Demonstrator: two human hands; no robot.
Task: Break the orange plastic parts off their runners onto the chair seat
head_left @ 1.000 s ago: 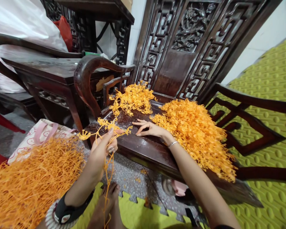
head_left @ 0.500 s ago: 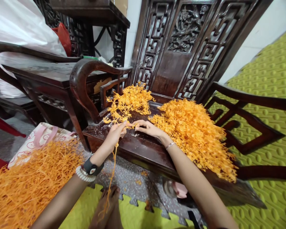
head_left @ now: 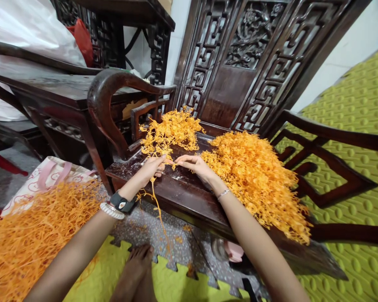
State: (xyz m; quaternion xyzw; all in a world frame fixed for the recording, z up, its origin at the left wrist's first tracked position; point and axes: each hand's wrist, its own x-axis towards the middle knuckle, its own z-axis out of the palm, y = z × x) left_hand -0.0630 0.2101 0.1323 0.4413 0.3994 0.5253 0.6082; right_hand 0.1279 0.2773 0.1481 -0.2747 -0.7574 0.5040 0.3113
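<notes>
Over the front of the dark wooden seat (head_left: 192, 197), my left hand (head_left: 151, 171) is closed around a thin orange strand (head_left: 159, 209), whose tail dangles past the seat's edge. Thumb and finger of my right hand (head_left: 197, 164) pinch the strand's end, just right of the left fingertips. Behind my left hand lies a loose heap of orange strands with spidery, flower-like pieces (head_left: 178, 128). To the right of my right hand spreads a larger, denser heap of loose orange flower-like pieces (head_left: 255, 172).
A big mound of plain orange strands (head_left: 50, 226) is at the lower left, against a white bag with pink handles (head_left: 48, 176). Curved armrests (head_left: 107, 90) and a carved backrest (head_left: 239, 84) frame the seat. Yellow-green foam mat (head_left: 176, 281) covers part of the speckled floor.
My right fingers have closed in on the strand's end and are more pinched. The hanging tail has swung right. The view has shifted slightly.
</notes>
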